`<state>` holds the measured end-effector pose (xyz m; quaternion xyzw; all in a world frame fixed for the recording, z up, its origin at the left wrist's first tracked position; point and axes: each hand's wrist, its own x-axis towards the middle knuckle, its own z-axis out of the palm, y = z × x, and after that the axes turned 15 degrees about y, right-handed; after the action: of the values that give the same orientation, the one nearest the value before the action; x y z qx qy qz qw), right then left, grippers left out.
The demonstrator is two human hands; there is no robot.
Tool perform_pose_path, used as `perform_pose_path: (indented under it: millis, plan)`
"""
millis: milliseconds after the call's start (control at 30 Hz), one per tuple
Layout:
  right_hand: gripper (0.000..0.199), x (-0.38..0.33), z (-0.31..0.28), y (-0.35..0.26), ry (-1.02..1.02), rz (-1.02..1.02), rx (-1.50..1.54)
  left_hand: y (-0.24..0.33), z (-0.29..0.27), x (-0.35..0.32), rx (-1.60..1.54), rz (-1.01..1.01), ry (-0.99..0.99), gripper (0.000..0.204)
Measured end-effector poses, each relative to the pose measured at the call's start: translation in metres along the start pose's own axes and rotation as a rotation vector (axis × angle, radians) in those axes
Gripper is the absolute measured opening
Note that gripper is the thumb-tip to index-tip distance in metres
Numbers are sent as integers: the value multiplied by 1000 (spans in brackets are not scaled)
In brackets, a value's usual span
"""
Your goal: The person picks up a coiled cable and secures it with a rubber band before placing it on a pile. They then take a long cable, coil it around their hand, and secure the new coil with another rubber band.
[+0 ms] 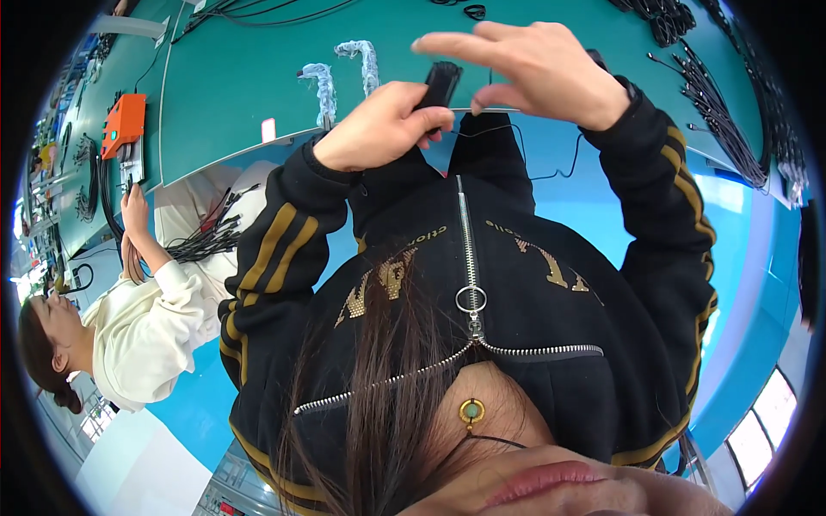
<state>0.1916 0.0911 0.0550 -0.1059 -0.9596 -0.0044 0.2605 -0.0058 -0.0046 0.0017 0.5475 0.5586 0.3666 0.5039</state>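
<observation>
My left hand [377, 125] is closed round a short, black, oblong piece [443, 82] at the near edge of the green table; I cannot make out its exact kind. Just to the right, my right hand [542, 70] is raised with its fingers stretched out and the thumb apart, nothing visible in it. A thin black cable [559, 175] loops below the hands in front of my legs; where it ends is hidden. Beyond my left hand, two bent posts wrapped in pale blue and white material, one nearer [323, 93] and one farther [366, 62], stand at the table.
Bundles of black cables [721, 116] lie along the right of the green table [228, 82]. At the left, a co-worker in a white top [155, 331] has a hand by an orange device [126, 125]. More cables [206, 241] rest across the co-worker's lap.
</observation>
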Motion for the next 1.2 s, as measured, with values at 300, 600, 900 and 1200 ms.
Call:
perform_pose_path:
  millis: [300, 600, 900, 1200]
  plan:
    - [54, 11, 31, 28, -351, 306, 784, 9, -5, -9, -257, 167, -86, 22]
    - [12, -2, 28, 13, 16, 1072, 1200, -2, -10, -11, -400, 91, 6, 24]
    - [11, -6, 70, 1, 130, 383, 710, -3, 1, -9, -284, -69, -68, 25]
    - [10, -17, 79, 6, 133, 496, 717, -21, 1, -19, -692, -134, 167, 26]
